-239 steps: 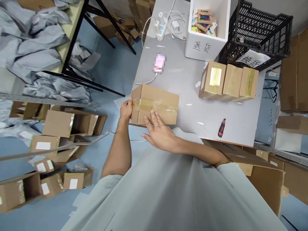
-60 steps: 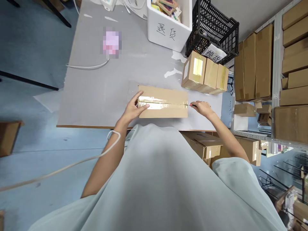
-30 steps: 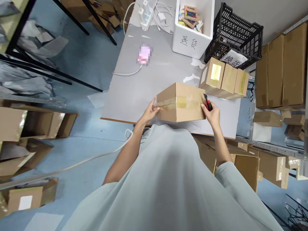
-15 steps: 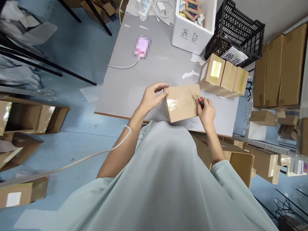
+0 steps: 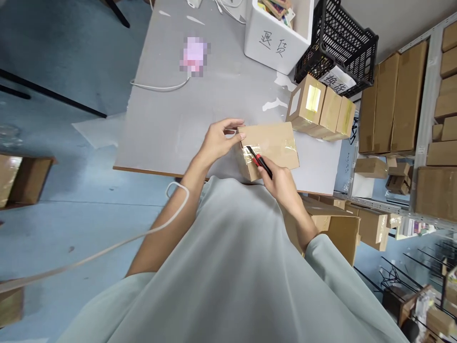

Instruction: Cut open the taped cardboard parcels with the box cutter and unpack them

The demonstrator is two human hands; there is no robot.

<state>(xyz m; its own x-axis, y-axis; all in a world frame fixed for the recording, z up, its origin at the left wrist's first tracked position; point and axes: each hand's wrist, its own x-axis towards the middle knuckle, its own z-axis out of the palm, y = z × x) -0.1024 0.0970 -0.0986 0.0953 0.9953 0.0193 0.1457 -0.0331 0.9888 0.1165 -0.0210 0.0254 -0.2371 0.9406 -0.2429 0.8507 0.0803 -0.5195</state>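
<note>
A taped brown cardboard box (image 5: 273,138) lies at the front edge of the grey table, close to my body. My left hand (image 5: 220,139) grips its left end, with the thumb on the top face and the fingers at the far side. In my right hand (image 5: 280,181) is a red and black box cutter (image 5: 262,164), fingers wrapped round the handle. Its blade points to the far left and meets the clear tape near the box's left end. Whether the blade has gone through the tape cannot be made out.
Three small taped boxes (image 5: 321,109) stand in a row at the right. Behind them are a white foam bin (image 5: 276,45) with colourful items and a black plastic crate (image 5: 342,47). A white cable (image 5: 160,87) runs to a blurred pink object (image 5: 194,55) on the grey table (image 5: 171,128).
My right hand has carried the box cutter from the box's right end leftward to its left end. My left hand keeps its hold on the box. The view has shifted slightly.
</note>
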